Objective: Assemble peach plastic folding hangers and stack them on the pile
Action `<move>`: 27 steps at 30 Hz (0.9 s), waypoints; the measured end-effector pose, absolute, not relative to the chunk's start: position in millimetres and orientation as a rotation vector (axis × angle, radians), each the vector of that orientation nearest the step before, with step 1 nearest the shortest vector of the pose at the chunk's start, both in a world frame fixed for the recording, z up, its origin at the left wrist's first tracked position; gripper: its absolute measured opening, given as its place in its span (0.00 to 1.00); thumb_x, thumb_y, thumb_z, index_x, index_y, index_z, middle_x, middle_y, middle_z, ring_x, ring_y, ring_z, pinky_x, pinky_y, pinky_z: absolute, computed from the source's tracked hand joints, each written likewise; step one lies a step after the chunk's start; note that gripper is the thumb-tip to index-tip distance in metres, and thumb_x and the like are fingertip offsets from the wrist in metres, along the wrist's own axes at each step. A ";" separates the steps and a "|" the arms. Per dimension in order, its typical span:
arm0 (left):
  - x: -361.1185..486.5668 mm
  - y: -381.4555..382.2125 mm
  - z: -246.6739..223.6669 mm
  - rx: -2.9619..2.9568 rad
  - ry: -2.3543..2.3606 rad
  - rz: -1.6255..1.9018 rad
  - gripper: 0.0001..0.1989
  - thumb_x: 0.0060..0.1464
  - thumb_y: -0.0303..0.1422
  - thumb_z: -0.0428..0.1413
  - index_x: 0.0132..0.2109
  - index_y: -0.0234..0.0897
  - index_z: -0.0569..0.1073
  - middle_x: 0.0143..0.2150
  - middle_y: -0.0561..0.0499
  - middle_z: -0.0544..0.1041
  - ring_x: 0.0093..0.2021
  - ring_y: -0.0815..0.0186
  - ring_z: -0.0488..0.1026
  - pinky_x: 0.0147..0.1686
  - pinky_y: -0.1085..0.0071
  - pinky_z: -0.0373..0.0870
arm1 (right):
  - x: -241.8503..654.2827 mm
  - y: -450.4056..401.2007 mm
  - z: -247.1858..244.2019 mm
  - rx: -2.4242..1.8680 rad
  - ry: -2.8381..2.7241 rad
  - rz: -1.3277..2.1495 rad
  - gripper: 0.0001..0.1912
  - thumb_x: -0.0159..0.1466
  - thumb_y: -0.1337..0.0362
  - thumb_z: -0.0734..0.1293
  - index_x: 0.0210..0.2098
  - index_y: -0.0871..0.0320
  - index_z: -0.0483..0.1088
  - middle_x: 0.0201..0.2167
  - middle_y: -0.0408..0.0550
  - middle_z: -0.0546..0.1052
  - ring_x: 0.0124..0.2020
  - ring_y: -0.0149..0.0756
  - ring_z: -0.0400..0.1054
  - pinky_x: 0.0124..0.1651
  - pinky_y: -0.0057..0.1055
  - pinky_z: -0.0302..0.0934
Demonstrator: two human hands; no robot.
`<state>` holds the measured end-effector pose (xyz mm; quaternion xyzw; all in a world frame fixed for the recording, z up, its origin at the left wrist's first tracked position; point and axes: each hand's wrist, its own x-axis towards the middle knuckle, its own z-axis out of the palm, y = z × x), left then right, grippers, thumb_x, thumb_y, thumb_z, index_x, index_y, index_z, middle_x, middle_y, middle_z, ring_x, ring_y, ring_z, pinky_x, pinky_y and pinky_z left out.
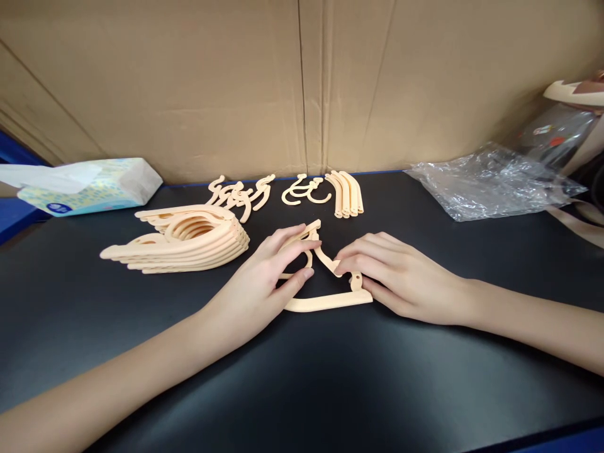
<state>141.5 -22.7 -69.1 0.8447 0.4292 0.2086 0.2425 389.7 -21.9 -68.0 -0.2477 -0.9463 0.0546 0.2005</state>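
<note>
Cream plastic hanger pieces lie on the black table in front of me, partly joined. My left hand [264,270] is closed over the left side of a hanger [328,304], its forefinger and thumb on either side of a curved hook part, while its palm hides some of the piece. With bent fingers, my right hand [401,270] grips the right side, at a slim curved piece [325,259] and the rounded end with a hole [357,280]. The straight arm of the hanger runs along the near side. Beneath my right fingers, the contact is partly hidden.
To the left lies a stack of folded hangers [189,248]. Behind are loose hooks [245,200], two more hooks [298,192] and several curved arms [346,194]. A tissue pack [94,185] stands at the back left, clear plastic bags [491,182] at the back right. Cardboard [212,94] walls the rear.
</note>
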 end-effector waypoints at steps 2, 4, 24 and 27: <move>141.8 -22.3 -69.2 2.317 1.172 0.578 0.18 0.66 0.37 0.47 0.61 0.47 0.66 0.67 0.49 0.58 0.65 0.58 0.59 0.44 0.70 0.77 | 390.3 -21.8 -67.9 -0.690 -2.650 0.159 0.13 0.67 0.75 0.55 0.47 0.60 0.67 0.46 0.52 0.74 0.43 0.38 0.66 0.46 0.36 0.60; 141.9 -21.7 -69.7 2.354 1.170 0.584 0.16 0.66 0.37 0.48 0.59 0.47 0.67 0.66 0.48 0.58 0.66 0.58 0.59 0.48 0.67 0.75 | 390.9 -21.9 -67.5 -0.683 -2.655 0.170 0.16 0.66 0.78 0.54 0.47 0.60 0.67 0.46 0.52 0.74 0.42 0.38 0.66 0.45 0.36 0.60; 139.5 -15.8 -74.7 2.339 1.233 0.661 0.16 0.68 0.35 0.45 0.57 0.45 0.70 0.67 0.50 0.61 0.68 0.61 0.56 0.67 0.59 0.54 | 390.2 -23.7 -66.7 -0.533 -2.722 0.166 0.17 0.66 0.53 0.65 0.47 0.59 0.73 0.48 0.56 0.73 0.44 0.40 0.66 0.48 0.39 0.58; 138.8 -15.5 -75.3 2.356 1.257 0.653 0.18 0.68 0.32 0.42 0.59 0.43 0.69 0.67 0.49 0.60 0.69 0.62 0.54 0.68 0.58 0.54 | 390.6 -24.3 -66.6 -0.477 -2.718 0.162 0.15 0.67 0.56 0.65 0.46 0.60 0.72 0.46 0.55 0.74 0.43 0.40 0.67 0.47 0.38 0.58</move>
